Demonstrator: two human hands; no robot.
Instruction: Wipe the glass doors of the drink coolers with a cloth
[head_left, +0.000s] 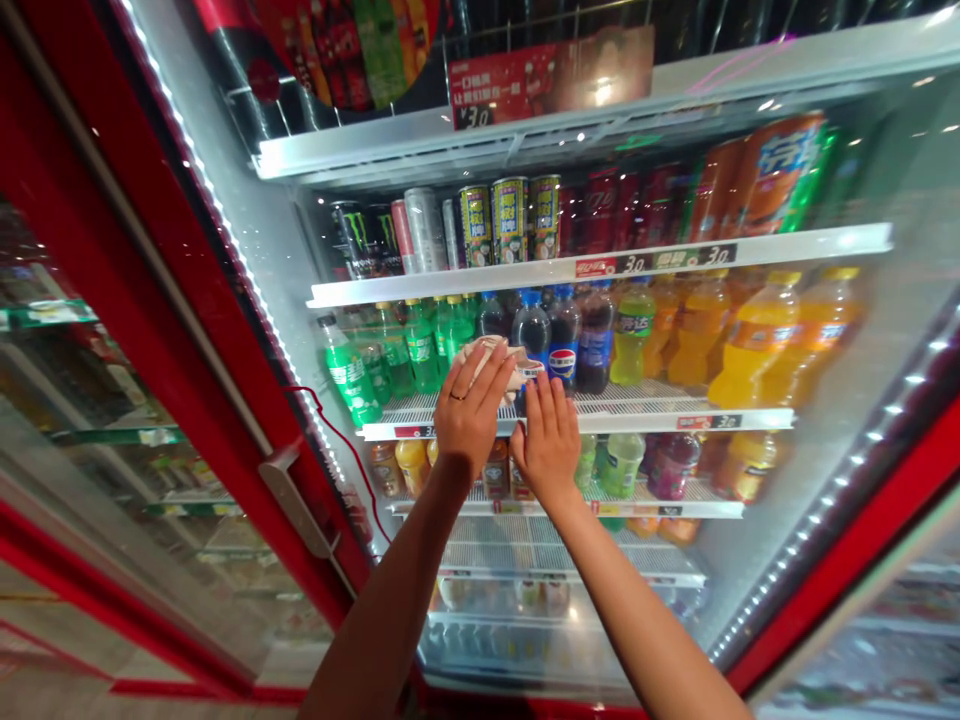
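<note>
My left hand [469, 410], a ring on one finger, reaches into the open fridge and presses a crumpled light cloth [496, 352] against the dark cola bottles [531, 325] on the middle shelf [600, 415]. My right hand [547, 445] is just beside it, fingers straight and held together. Its fingertips are at the base of a cola bottle, near the shelf's front rail, and it holds nothing. A Pepsi bottle [562, 345] stands right of the cloth.
Green soda bottles [397, 345] fill the shelf's left, yellow-green and orange bottles [757, 335] its right. Cans [510, 220] line the shelf above and small bottles [622, 462] the one below. The red-framed glass door [187, 330] stands open at left.
</note>
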